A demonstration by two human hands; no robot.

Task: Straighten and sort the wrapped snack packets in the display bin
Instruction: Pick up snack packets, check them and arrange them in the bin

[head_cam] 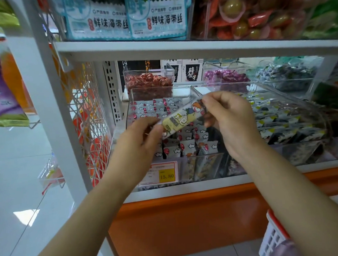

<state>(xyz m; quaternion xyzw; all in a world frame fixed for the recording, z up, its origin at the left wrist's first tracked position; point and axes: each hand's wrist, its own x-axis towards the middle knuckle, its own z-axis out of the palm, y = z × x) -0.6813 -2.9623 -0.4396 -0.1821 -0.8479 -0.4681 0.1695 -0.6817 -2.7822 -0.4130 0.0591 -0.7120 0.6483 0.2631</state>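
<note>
A long yellow-and-white wrapped snack packet [180, 118] hangs tilted above the clear display bin [131, 99], lower end at the left. My left hand [140, 139] pinches its lower left end. My right hand [230, 121] grips its upper right end between thumb and fingers. Below them, the bin holds several small white packets with red and cloud prints [188, 146], some lined up in rows at the back, others leaning loosely near the front.
To the right stands a second clear bin of dark-and-white packets [283, 119]. Behind are bins of red [148, 83], purple [223, 77] and blue-grey candies [286, 73]. A yellow price tag [167, 176] reads 15.80. A white shelf board [198, 45] overhangs above. A red-and-white basket [276, 238] sits lower right.
</note>
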